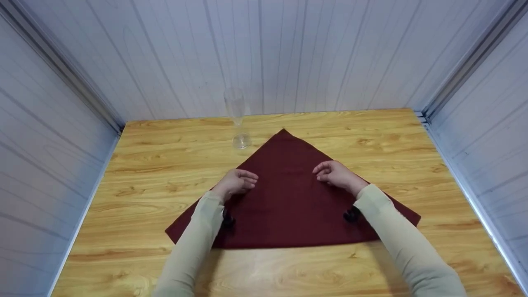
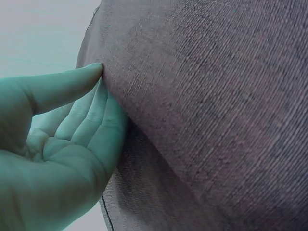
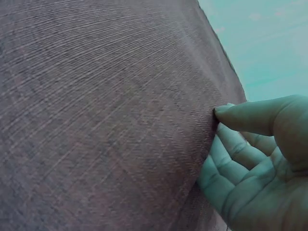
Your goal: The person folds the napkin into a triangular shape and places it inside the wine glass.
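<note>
As the left hand [image 1: 237, 182] and right hand [image 1: 336, 175] pinch shallow folds of the dark red cloth [image 1: 286, 206], thumbs closed against gently bent fingers, watch that light hold: one slip, or an uneven pull, could skew the triangle. It lies mid-surface, point towards the far edge, and near that edge a clear flute [image 1: 236, 105] stands perilously close; a wide sweep could topple it.
</note>
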Demonstrator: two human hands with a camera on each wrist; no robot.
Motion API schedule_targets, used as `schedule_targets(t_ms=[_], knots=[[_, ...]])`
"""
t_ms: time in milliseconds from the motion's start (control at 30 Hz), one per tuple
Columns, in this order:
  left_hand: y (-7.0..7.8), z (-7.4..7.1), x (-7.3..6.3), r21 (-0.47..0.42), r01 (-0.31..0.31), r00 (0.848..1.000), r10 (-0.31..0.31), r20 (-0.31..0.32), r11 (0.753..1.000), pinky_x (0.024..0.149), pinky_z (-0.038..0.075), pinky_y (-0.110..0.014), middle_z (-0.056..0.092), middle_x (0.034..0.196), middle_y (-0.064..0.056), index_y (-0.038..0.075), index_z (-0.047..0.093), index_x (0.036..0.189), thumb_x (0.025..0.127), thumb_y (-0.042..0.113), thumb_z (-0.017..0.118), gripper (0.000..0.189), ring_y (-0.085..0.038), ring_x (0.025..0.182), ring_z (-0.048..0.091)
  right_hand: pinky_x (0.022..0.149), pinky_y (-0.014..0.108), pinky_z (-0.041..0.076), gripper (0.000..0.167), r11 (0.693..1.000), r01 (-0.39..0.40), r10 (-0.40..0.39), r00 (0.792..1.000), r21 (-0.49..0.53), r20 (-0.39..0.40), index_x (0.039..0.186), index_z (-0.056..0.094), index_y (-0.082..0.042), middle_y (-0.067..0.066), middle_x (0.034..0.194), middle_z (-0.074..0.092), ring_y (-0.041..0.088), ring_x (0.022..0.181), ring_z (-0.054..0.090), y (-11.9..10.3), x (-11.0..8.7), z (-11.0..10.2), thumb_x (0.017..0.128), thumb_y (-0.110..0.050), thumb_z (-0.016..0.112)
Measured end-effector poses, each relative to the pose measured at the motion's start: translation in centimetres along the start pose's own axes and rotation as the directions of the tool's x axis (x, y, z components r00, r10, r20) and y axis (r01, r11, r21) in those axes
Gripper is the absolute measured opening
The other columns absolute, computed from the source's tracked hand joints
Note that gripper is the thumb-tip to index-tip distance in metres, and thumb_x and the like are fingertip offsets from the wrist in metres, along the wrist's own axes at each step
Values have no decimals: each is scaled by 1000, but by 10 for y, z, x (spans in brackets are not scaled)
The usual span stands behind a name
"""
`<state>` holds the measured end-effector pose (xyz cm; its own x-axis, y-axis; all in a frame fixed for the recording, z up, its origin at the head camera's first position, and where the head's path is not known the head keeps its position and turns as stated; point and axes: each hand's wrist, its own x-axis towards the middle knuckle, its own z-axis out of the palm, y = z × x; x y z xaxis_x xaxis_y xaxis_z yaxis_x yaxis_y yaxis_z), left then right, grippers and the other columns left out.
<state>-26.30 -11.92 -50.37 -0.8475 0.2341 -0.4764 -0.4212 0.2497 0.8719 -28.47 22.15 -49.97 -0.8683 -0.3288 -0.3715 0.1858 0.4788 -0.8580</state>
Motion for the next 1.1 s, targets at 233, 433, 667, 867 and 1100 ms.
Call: schedule_targets(t_ms=[233, 433, 667, 867, 1100], knots=[[-7, -2, -1, 25, 54, 998, -53, -19, 998, 87, 49, -38, 66, 110, -10, 4, 64, 119, 90, -2, 61, 30, -19, 96, 62, 66, 24, 44, 20, 998, 48, -51, 997, -49, -64, 111, 62, 4, 12, 94, 65, 19, 79, 56, 5, 7, 3, 92, -3, 61], [-17, -6, -7, 8, 45, 999, -45, -17, 999, 82, 51, -33, 66, 106, -11, -1, 64, 117, 89, -4, 61, 28, -17, 91, 62, 68, 25, 46, 25, 1000, 20, -21, 1000, -13, -23, 115, 59, 6, 15, 99, 65, 19, 82, 57, 11, -1, -1, 91, -3, 63], [-23, -10, -14, 2, 34, 999, -33, -16, 999, 79, 52, -32, 66, 104, -12, -3, 63, 115, 89, -7, 60, 27, -17, 91, 63, 64, 27, 46, 23, 998, 13, -10, 999, -69, 37, 112, 57, 10, 14, 91, 64, 17, 73, 56, 19, -16, -13, 90, 5, 60], [-19, -18, -15, 19, 22, 1000, -22, -20, 1000, 76, 52, -30, 67, 104, -13, -5, 62, 116, 89, -8, 58, 28, -16, 88, 63, 67, 32, 47, 23, 999, 7, -6, 1000, -39, 22, 113, 55, 13, 27, 100, 61, 29, 83, 57, 14, -16, -16, 91, 8, 57], [-15, -24, -13, -8, 4, 1000, -4, -2, 1000, 74, 52, -28, 68, 102, -14, -9, 59, 117, 87, -8, 62, 31, -14, 84, 64, 71, 28, 49, 22, 999, 19, -20, 1000, -49, -15, 113, 58, 8, 17, 98, 63, 22, 84, 59, 16, -11, -22, 92, 3, 59]])
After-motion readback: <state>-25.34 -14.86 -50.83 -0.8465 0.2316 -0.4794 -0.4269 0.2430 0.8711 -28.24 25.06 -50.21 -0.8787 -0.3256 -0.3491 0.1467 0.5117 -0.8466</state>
